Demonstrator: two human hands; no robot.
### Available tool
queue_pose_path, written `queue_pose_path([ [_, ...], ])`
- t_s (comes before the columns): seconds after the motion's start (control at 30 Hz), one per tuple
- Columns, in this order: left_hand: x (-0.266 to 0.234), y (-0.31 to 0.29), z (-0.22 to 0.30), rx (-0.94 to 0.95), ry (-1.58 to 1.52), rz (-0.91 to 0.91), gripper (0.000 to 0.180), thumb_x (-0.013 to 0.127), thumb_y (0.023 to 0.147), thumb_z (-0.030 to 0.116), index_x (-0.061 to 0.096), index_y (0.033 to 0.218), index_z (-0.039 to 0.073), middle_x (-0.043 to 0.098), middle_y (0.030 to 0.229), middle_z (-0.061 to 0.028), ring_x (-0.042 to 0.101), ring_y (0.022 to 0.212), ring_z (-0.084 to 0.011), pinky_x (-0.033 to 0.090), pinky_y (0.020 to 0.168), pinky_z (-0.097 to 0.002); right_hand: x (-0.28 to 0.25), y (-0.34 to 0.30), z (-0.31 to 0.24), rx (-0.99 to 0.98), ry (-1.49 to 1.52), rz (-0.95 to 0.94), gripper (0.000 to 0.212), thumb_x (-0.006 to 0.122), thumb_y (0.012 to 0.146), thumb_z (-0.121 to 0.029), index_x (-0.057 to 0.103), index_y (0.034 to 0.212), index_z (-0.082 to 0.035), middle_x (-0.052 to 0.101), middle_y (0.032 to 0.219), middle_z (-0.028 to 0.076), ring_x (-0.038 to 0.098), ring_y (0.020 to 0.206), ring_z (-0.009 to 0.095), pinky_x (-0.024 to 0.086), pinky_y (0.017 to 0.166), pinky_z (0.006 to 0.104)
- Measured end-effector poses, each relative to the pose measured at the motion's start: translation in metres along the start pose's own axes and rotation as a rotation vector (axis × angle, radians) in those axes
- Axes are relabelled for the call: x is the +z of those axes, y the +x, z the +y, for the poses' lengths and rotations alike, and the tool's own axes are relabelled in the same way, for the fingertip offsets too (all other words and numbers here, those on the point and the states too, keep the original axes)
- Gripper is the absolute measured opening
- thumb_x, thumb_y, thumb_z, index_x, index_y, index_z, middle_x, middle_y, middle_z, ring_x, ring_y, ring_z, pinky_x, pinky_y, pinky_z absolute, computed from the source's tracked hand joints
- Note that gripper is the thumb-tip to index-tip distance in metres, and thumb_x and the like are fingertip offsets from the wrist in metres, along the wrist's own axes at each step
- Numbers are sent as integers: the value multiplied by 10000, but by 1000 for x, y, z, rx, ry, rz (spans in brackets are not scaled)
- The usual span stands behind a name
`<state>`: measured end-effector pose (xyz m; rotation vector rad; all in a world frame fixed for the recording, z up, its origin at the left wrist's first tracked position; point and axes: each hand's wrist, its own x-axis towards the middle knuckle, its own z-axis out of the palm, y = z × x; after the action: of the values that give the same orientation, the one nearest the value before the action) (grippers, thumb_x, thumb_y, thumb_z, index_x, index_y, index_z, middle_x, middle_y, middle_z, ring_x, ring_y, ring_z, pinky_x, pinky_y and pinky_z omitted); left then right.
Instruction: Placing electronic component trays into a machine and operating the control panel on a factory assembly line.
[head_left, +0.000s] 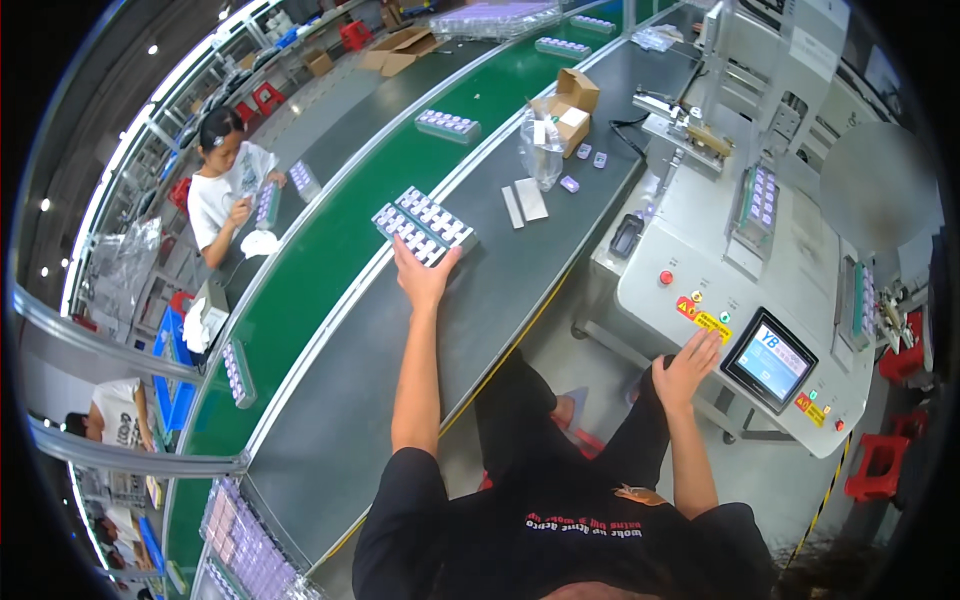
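The person stretches the left hand (423, 277) far out over the grey tabletop (400, 400), fingers spread and laid against the near edge of a tray (425, 226) of small pale purple parts. The tray sits at the far edge of the tabletop, right beside the green conveyor belt (320, 270), and is tilted at an angle to it. I cannot tell whether the fingers curl under the tray or only press on it.

The right hand (686, 366) rests open on the front edge of a pale grey machine (700, 240), fingers stretched toward a yellow label (713, 324), just left of a small screen (770, 361). It holds nothing. A red button (666, 277) sits a little higher on the same panel.

Further along the tabletop lie two white strips (524, 202), a clear plastic bag (541, 150) and an open cardboard box (570, 112). More trays (447, 124) of the same parts ride on the belt. Across the belt another person (228, 190) in a white shirt handles a tray. A stack of filled trays (245, 545) lies at the near left end.
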<state>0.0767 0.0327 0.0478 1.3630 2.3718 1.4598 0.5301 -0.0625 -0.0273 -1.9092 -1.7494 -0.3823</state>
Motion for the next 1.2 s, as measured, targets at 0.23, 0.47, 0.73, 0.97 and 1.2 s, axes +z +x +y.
queue_pose_path([
  [0.23, 4, 5, -7, 65, -87, -69, 1057, 832, 639, 451, 323, 1427, -34, 430, 1412, -225, 428, 1306, -326, 329, 1078, -377, 7, -5, 3, -8, 33, -90, 918, 656, 696, -228, 204, 1418, 116, 198, 1460, 346, 171, 1386, 483, 140, 1124, 572],
  [0.47, 13, 15, -28, 131, -455, -214, 935, 804, 737, 149, 239, 1454, -54, 344, 1466, -204, 378, 1334, -282, 279, 1112, -364, -4, -4, 3, 19, 50, -82, 908, 663, 689, -222, 231, 1427, 85, 207, 1479, 311, 178, 1395, 455, 144, 1138, 544],
  [0.73, 5, 15, -30, 149, -456, -257, 953, 801, 733, 107, 203, 1456, -58, 349, 1432, -275, 378, 1323, -337, 264, 1117, -410, -1, -4, -1, 14, 46, -44, 868, 633, 684, -197, 261, 1416, 83, 241, 1472, 302, 224, 1384, 447, 174, 1139, 524],
  [0.97, 8, 13, -24, 169, -414, -252, 947, 811, 732, 145, 227, 1452, -46, 354, 1419, -277, 394, 1306, -356, 295, 1105, -432, -2, -5, -1, 36, 69, -20, 854, 626, 681, -170, 269, 1417, 77, 258, 1466, 299, 238, 1382, 436, 176, 1144, 516],
  [1.2, 8, 14, -26, 194, -371, -238, 936, 816, 744, 178, 242, 1450, -45, 335, 1433, -261, 397, 1299, -352, 305, 1103, -434, -3, -5, -2, 34, 71, -8, 849, 626, 680, -161, 275, 1419, 68, 268, 1464, 290, 242, 1384, 426, 177, 1143, 512],
])
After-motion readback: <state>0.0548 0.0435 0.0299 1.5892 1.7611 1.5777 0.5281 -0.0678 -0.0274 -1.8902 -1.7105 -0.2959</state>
